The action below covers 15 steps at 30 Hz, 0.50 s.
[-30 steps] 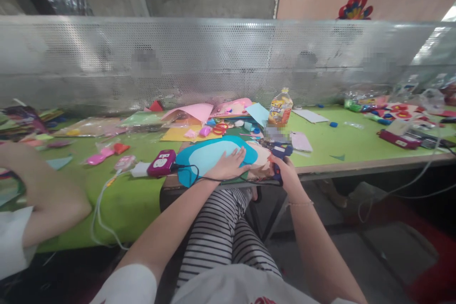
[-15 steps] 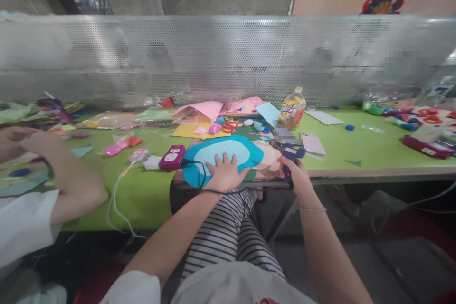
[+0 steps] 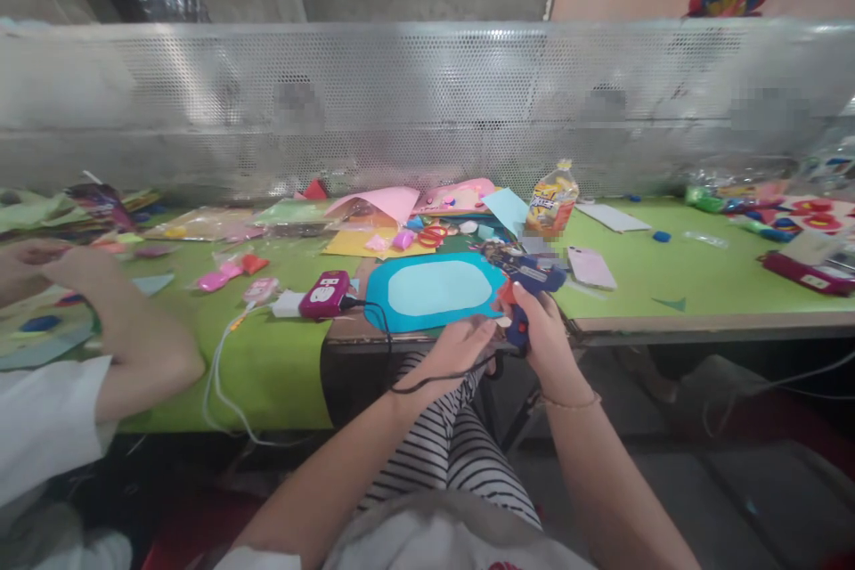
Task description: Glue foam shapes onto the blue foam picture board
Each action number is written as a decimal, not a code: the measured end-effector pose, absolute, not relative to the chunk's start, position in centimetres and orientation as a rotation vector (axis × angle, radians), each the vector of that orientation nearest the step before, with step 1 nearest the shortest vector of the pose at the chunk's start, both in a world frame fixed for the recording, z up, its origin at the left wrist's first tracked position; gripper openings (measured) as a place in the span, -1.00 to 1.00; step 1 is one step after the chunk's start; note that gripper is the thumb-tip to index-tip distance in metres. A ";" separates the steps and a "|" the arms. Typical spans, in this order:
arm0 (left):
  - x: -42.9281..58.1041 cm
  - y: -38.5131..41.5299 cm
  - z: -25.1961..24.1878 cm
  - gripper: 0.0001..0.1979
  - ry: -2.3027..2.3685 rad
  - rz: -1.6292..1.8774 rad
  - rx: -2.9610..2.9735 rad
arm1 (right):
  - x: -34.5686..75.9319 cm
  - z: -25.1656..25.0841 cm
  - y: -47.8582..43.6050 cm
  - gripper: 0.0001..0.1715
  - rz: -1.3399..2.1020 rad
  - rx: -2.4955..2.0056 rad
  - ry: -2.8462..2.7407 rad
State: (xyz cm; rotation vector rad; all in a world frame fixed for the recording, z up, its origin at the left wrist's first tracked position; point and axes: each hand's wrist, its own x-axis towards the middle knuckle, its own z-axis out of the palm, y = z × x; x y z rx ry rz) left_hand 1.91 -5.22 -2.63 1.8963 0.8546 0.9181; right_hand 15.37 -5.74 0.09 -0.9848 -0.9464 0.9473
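My right hand [image 3: 540, 327] is closed round the handle of a blue glue gun [image 3: 527, 278], its body raised over the table's front edge. My left hand [image 3: 463, 344] sits just left of it at the table edge, fingers curled in a pinch near the gun's nozzle; what they hold is too small to name. A blue oval felt piece [image 3: 434, 291] with a lighter centre lies flat on the table right behind both hands. A black cord [image 3: 382, 321] runs from the gun across my left wrist to a magenta power strip [image 3: 324, 295].
Another person's arm [image 3: 126, 334] rests on the green table [image 3: 641, 276] at the left. Red scissors [image 3: 431, 236], coloured felt and paper scraps, a snack bag [image 3: 551, 199] and a pink phone [image 3: 590, 267] lie behind. A perforated metal screen [image 3: 414, 107] stands along the back.
My left hand has come off the blue felt oval and moved to the table edge beside the glue gun. The right hand has lifted the gun slightly.
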 end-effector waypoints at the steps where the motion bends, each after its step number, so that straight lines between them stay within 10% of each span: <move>1: 2.0 -5.7 -2.7 -0.51 0.782 0.897 1.752 | 14.8 0.5 -5.9 -0.64 0.929 -1.012 -1.002; 15: -4.9 -5.5 2.3 -0.67 0.836 1.075 1.147 | 9.7 1.3 -2.4 -0.54 0.986 -0.876 -1.748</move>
